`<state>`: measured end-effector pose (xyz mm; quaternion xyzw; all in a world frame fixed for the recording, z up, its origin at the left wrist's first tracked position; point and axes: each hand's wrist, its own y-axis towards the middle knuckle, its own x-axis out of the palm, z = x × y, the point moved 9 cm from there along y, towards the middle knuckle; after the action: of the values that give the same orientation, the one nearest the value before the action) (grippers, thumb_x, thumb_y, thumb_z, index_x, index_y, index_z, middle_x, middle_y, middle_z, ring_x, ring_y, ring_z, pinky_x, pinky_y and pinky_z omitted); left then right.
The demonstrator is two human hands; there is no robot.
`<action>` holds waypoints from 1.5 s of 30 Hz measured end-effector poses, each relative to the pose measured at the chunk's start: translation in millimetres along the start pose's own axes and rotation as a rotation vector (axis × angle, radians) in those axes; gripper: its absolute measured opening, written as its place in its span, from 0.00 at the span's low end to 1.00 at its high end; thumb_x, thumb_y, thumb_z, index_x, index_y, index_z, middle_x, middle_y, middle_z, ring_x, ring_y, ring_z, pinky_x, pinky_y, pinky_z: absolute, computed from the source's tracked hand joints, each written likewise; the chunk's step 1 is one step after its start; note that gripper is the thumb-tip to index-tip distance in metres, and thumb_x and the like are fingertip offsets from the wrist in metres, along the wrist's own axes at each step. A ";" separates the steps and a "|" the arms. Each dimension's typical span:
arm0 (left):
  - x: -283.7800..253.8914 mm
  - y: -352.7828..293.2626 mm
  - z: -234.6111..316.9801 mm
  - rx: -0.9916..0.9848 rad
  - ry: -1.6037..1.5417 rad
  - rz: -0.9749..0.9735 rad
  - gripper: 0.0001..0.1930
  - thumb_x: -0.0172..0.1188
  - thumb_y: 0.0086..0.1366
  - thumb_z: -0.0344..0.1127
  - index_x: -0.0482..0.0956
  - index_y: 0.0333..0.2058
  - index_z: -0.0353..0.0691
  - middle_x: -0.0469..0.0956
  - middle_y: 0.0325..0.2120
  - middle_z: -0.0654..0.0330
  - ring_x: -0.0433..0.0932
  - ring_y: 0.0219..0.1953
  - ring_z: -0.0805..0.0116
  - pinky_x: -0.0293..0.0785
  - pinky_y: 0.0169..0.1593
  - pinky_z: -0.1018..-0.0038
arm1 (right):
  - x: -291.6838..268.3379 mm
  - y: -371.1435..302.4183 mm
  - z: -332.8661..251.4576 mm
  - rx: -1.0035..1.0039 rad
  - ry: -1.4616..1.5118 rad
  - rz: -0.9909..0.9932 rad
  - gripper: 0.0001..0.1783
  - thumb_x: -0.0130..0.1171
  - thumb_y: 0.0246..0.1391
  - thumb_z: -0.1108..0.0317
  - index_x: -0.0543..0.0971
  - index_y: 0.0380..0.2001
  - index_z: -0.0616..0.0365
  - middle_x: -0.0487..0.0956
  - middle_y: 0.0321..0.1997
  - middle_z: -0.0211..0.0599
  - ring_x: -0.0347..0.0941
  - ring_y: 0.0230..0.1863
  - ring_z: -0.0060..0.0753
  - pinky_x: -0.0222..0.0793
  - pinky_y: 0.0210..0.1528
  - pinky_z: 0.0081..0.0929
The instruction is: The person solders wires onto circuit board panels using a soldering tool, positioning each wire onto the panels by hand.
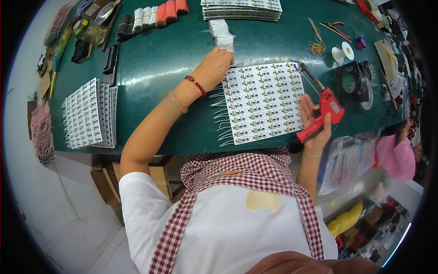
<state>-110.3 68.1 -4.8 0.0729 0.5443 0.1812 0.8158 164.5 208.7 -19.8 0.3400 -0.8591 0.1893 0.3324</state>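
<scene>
A white circuit board panel (pixel 264 102) with rows of small parts lies on the green table before me, thin white wires sticking out along its left edge. My left hand (pixel 216 66) is closed at the panel's far left corner, its fingertips against the near end of a bundle of white wires (pixel 221 33). Whatever those fingers pinch is hidden. In my right hand (pixel 318 130) I hold a red soldering gun (pixel 331 108) beside the panel's right edge. Its metal tip (pixel 306 69) points up and left, by the panel's far right corner.
Stacked panels lie at left (pixel 84 116) and at the far edge (pixel 242 10). Black, white and red wire bundles (pixel 153 17) sit at the back. Rubber bands (pixel 317 49), a white spool (pixel 343 52), pliers (pixel 337 23) and a black fan (pixel 352 83) stand at right.
</scene>
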 end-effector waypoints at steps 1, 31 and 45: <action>-0.9 -2.8 0.8 -0.012 -0.014 -0.006 0.09 0.58 0.54 0.23 0.71 0.34 0.35 0.72 0.32 0.54 0.69 0.40 0.53 0.68 0.47 0.65 | -0.7 -2.2 0.6 -0.004 0.000 0.005 0.21 0.48 0.63 0.54 0.69 0.41 0.65 0.61 0.61 0.71 0.55 0.67 0.64 0.45 0.71 0.50; -18.7 13.3 -12.0 -0.125 0.149 0.188 0.09 0.64 0.52 0.32 0.75 0.32 0.41 0.72 0.32 0.59 0.69 0.40 0.58 0.67 0.44 0.66 | 17.2 -16.8 27.6 0.046 0.021 -0.011 0.21 0.48 0.63 0.53 0.68 0.42 0.64 0.63 0.61 0.66 0.58 0.66 0.61 0.52 0.69 0.47; -5.5 13.4 2.4 -0.002 0.149 0.112 0.08 0.55 0.56 0.24 0.71 0.35 0.38 0.72 0.32 0.56 0.69 0.39 0.55 0.66 0.45 0.66 | 20.5 -10.7 26.9 0.025 0.038 -0.006 0.22 0.48 0.63 0.52 0.68 0.42 0.64 0.63 0.61 0.65 0.58 0.65 0.61 0.54 0.68 0.50</action>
<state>-112.8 78.6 5.1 0.0890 0.5985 0.2320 0.7616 148.9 177.0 -23.4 0.3430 -0.8493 0.2052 0.3449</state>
